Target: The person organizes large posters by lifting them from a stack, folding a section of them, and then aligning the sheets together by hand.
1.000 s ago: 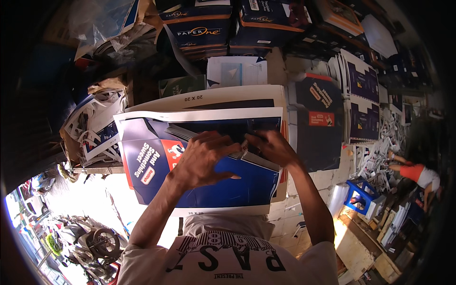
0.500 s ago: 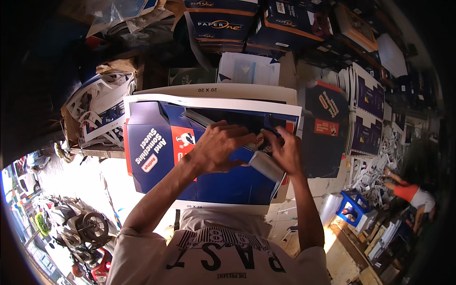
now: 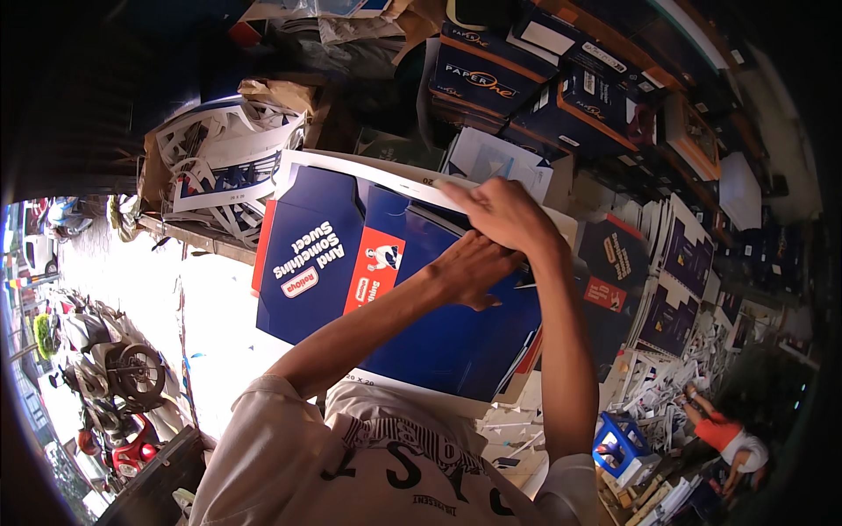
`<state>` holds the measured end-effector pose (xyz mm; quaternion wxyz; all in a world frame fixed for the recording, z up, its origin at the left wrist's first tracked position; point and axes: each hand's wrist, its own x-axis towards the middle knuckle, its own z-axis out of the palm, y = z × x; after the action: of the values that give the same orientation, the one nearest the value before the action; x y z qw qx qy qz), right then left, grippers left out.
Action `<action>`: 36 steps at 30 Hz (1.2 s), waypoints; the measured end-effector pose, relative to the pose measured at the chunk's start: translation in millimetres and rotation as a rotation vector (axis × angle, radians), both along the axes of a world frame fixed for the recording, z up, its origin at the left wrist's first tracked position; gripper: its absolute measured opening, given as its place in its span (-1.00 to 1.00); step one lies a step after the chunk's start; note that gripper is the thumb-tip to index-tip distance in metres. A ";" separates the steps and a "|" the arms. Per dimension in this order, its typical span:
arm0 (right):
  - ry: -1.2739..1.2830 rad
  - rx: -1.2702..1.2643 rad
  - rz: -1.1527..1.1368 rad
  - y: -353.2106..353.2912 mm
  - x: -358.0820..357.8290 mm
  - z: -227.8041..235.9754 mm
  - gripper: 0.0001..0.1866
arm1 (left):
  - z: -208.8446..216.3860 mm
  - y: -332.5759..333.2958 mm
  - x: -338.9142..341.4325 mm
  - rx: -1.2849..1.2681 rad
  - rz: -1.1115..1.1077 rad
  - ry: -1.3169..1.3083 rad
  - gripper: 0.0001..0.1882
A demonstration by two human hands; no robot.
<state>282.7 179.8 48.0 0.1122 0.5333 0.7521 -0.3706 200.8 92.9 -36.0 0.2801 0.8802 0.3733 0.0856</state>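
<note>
A large printed cardboard sheet, dark blue with red panels and a white border, lies in front of me on a stack of similar sheets. My right hand is at the sheet's far edge, its fingers closed on the white border. Partly under it, my left hand rests over the blue print with the thumb spread out. Some of the left fingertips are hidden by the right hand. Cut lines and a dark gap show in the sheet beside the left hand.
At the far left stands a carton full of paper offcuts. Dark blue boxes are stacked at the back. Printed sheets lean on the right, near scattered scraps, a blue plastic stool and a bending person in red. Motorcycles stand left.
My right hand has moved from the sheet's right part to its far edge, crossing over my left hand. The curled, lifted flap is no longer visible. The whole view has turned.
</note>
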 end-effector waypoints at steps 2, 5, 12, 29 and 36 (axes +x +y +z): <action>-0.048 -0.050 0.057 5.8 -16.9 -39.7 -0.19 | -6.0 2.2 6.6 0.034 0.007 -0.121 -0.25; -0.031 0.153 0.384 12.4 -37.1 -76.7 -0.22 | -18.8 4.2 10.6 0.035 0.070 -0.262 -0.23; 0.032 -0.114 0.249 26.6 -13.0 -132.5 -0.28 | 4.0 -39.0 -10.8 0.312 0.067 -0.416 -0.52; 0.473 0.778 0.146 -77.8 0.7 -78.9 -0.68 | 10.9 -35.9 -139.5 -0.179 0.839 -0.065 0.00; 0.418 0.821 0.164 -98.2 -1.8 -68.4 -0.75 | 19.9 -54.6 -146.1 -0.119 0.795 -0.358 -0.01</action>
<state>280.9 81.6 -20.3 -0.2333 0.3859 0.8828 -0.1316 54.7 38.4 -16.1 0.3362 0.6218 0.6327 0.3163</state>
